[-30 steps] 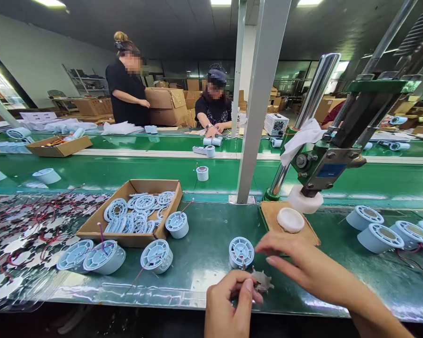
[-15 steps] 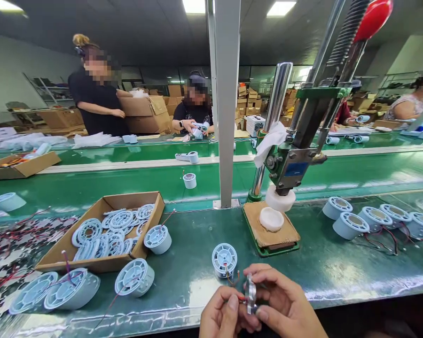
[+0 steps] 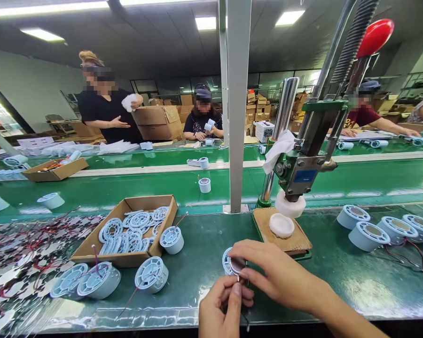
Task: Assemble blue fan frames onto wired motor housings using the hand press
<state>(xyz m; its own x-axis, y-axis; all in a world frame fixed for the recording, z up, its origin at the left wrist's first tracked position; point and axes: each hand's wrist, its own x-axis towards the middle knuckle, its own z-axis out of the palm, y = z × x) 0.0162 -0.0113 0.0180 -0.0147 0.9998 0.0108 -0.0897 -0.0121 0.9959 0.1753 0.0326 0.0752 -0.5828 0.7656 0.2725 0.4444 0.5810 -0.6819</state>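
At the near edge of the desk (image 3: 192,277), right of centre: one pale blue housing (image 3: 226,262), partly covered by a round metal-faced disc (image 3: 237,265). Contact between the two not certain from this view. Right hand (image 3: 268,272): thumb and fingers clamped on the disc. Left hand (image 3: 223,305): thumb and fingertips pinched together just on the near side, apparently on a thin lead (image 3: 238,278); exact grip partly hidden.

Handling, by judgement: hold disc by its edge, square to the housing; guide lead clear of the housing's rim; press evenly, without tugging or tilting.

Containers. Cardboard tray (image 3: 123,261), left of both hands: open, heaped with pale blue slotted rings (image 3: 136,219), overlapping at various angles. Second tray (image 3: 56,175), smaller, far left: assorted items, some orange, some pale blue, too small to name. Brown carton (image 3: 162,126), far side, beside a standing person (image 3: 109,115): contents hidden. White round cup (image 3: 282,226), right: shallow, on a board (image 3: 298,241) near the white press pad (image 3: 290,204).
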